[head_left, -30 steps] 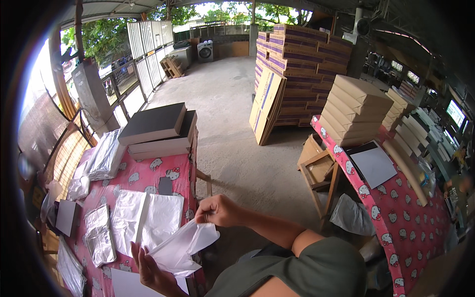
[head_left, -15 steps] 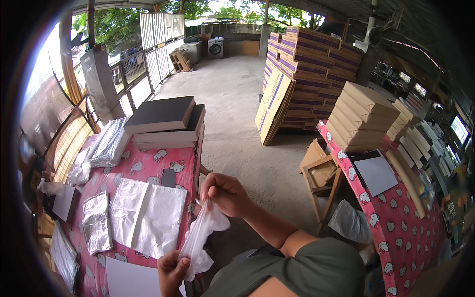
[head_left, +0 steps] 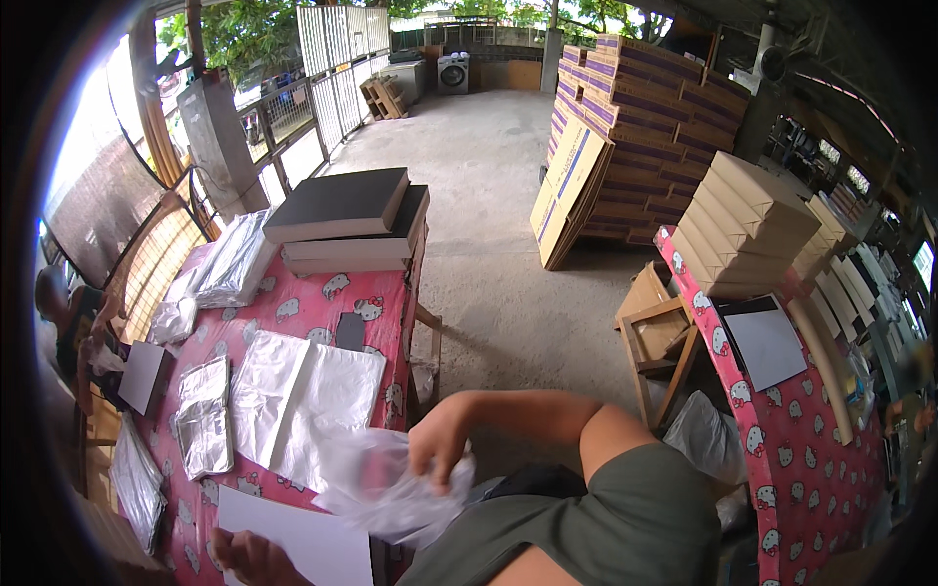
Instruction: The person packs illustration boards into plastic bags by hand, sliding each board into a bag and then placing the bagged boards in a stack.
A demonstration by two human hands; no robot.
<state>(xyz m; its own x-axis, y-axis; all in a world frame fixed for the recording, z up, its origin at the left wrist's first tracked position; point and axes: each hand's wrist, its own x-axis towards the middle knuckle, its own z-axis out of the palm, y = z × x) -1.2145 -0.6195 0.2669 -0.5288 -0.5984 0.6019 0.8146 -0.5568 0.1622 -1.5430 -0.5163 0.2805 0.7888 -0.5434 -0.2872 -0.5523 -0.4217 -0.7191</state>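
Note:
My right hand hangs over the near edge of the left table, fingers bent downward and closed on a thin, see-through white plastic bag. The bag is loose and crumpled, spreading from the hand toward the table. At the lower edge my left hand is over a white sheet, apart from the bag; motion blurs its fingers. Beyond the bag lies a flat, folded clear plastic sheet. A smaller folded plastic packet is to its left.
Thick black-covered stacks and plastic packs occupy the far end of the pink patterned table. Rightward, a second pink table bears brown wrapped bundles and a grey-white sheet. Stacked cartons rise behind.
The plastic bag, earlier gathered and stretched between both hands, now spreads loosely under my right hand. My left hand has let go and moved left and down. The view has shifted slightly.

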